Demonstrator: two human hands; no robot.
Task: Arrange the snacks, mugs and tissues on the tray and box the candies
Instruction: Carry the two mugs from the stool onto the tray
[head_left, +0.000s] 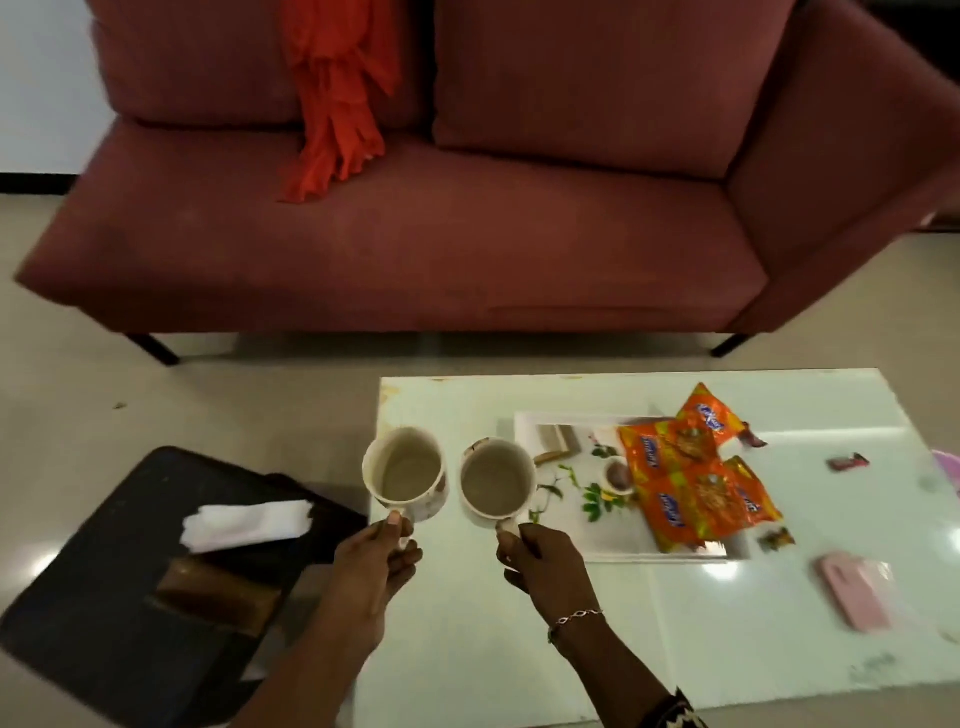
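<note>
Over the left end of the table (467, 623): left hand (376, 558) grips left mug (404, 470) by its handle, thumb on top, fingers curled under. Right hand (545, 566) grips right mug (497, 480) the same way. Both mugs are upright, side by side, and look empty inside. Right mug is just beside the left edge of the tray (597, 540); neither mug is on it yet. Cannot tell whether the mugs rest on the table or are lifted.

Progress, as judged:
- Snacks (691, 483): done or nearly. Orange packets lie on the tray's right half, one hanging past the far corner.
- Mugs: in hand, step under way.
- Tissues (247, 525): not started. White stack sits on a dark stool (104, 597) left of the table, well apart from the tray.
- Candies (847, 461): not boxed. Small wrapped pieces lie scattered right of the tray.
- Pink flat thing (854, 590) near the right edge may be the box; cannot confirm.

Roughly a third done.
</note>
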